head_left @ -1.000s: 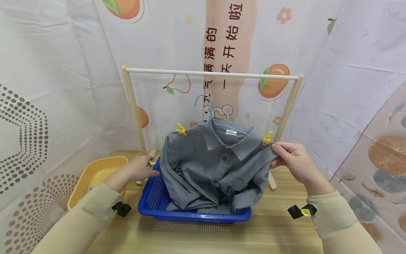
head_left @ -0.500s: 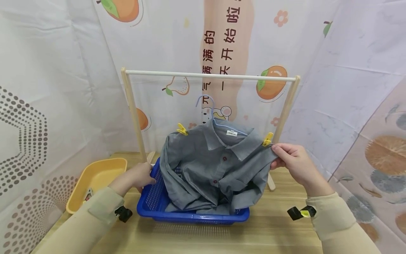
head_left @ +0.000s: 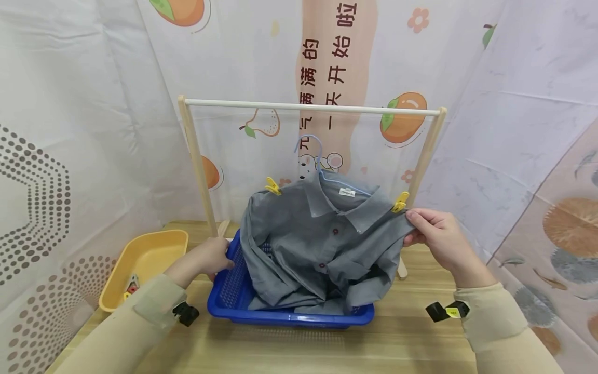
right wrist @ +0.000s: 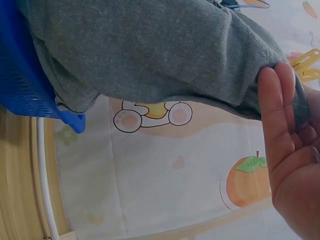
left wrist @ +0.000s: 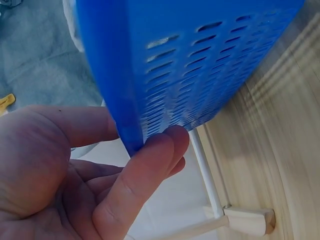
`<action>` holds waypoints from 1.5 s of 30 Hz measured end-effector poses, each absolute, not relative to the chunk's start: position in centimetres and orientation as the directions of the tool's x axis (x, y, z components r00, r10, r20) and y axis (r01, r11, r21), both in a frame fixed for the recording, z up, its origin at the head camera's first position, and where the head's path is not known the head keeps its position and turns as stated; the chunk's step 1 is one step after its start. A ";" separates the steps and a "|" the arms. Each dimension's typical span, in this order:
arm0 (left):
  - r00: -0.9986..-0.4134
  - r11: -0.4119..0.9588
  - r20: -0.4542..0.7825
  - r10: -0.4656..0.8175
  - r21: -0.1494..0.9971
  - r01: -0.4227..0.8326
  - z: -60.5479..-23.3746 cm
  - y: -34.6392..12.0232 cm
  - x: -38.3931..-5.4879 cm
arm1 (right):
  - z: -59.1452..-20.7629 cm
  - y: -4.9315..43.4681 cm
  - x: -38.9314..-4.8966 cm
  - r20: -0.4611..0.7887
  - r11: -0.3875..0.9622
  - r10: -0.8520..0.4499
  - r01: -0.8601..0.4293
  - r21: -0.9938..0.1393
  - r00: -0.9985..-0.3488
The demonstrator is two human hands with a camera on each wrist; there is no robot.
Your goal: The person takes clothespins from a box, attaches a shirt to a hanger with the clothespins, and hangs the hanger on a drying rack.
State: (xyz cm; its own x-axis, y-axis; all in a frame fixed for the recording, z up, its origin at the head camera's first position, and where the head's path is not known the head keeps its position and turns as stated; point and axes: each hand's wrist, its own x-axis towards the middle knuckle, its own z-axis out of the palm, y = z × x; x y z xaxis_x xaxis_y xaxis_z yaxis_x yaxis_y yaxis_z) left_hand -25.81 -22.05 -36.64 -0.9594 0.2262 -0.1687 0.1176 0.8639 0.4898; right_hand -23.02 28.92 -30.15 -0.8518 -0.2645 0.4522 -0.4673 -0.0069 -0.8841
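Note:
A grey button-up shirt [head_left: 299,234] on a light blue hanger [head_left: 320,156] lies partly in a blue plastic basket [head_left: 289,318]. Yellow clothespins clip it near both shoulders, a left clothespin [head_left: 273,186] and a right clothespin [head_left: 400,202]. My left hand [head_left: 212,258] grips the basket's left rim, thumb on the inner side and fingers [left wrist: 142,175] against the slotted outer wall in the left wrist view. With thumb and fingers, my right hand [head_left: 436,236] pinches the shirt at the right shoulder, just beside the clothespin.
Behind the basket stands a wooden rack with a white rail [head_left: 313,107]. A yellow bin [head_left: 145,259] at the left holds small coloured items. Everything rests on a wood-grain table [head_left: 261,350], with printed curtains [head_left: 233,47] around the back and sides.
My left hand has come down from just by the basket's corner to take hold of its rim. Basket, shirt and hanger have shifted slightly right, with my right hand still pinching the shirt.

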 end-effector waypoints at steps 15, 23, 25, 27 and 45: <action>-0.961 0.869 -0.115 0.253 0.463 0.173 -36.8 -19.0 -25.9 | -29.5 30.5 -22.6 0.474 -0.060 -0.222 -0.474 -0.879 -0.852; -0.954 0.816 -0.108 0.278 0.552 0.175 -37.2 -17.6 -26.0 | -29.2 31.4 -22.4 0.469 -0.069 -0.231 -0.467 -0.882 -0.852; -0.952 0.801 -0.109 0.286 0.573 0.176 -37.3 -17.1 -26.1 | -29.2 31.7 -22.4 0.474 -0.073 -0.235 -0.471 -0.879 -0.848; -0.951 0.798 -0.104 0.293 0.574 0.183 -37.5 -16.7 -26.2 | -29.1 32.0 -22.4 0.478 -0.071 -0.237 -0.475 -0.877 -0.846; -0.928 0.784 -0.003 0.372 0.536 0.313 -38.4 -12.9 -26.6 | -29.0 33.6 -21.9 0.505 -0.094 -0.194 -0.496 -0.863 -0.841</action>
